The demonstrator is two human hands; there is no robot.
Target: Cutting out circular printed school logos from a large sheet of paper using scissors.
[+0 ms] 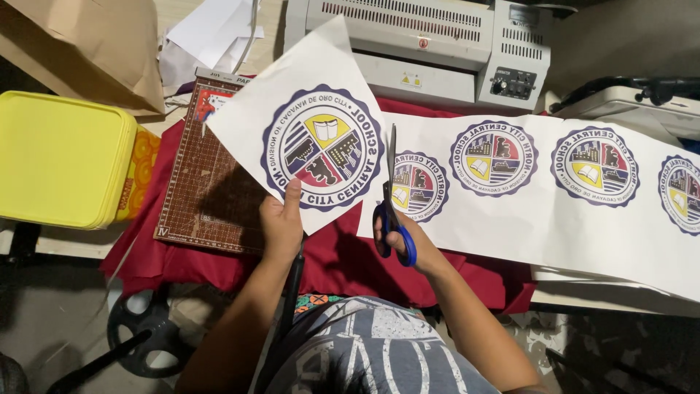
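— Two hands are seen from the head camera. What is gripped by each?

— A cut-off paper square bearing a round emblem is pinched at its lower edge by the left hand. Blue-handled scissors are gripped by the right hand, blades pointed straight away from the body.

— And the uncut paper?

— A long printed strip is stretched out to the right of the right hand, its long axis crosswise to the blades, which are laid against its left end. It is nearer the right hand.
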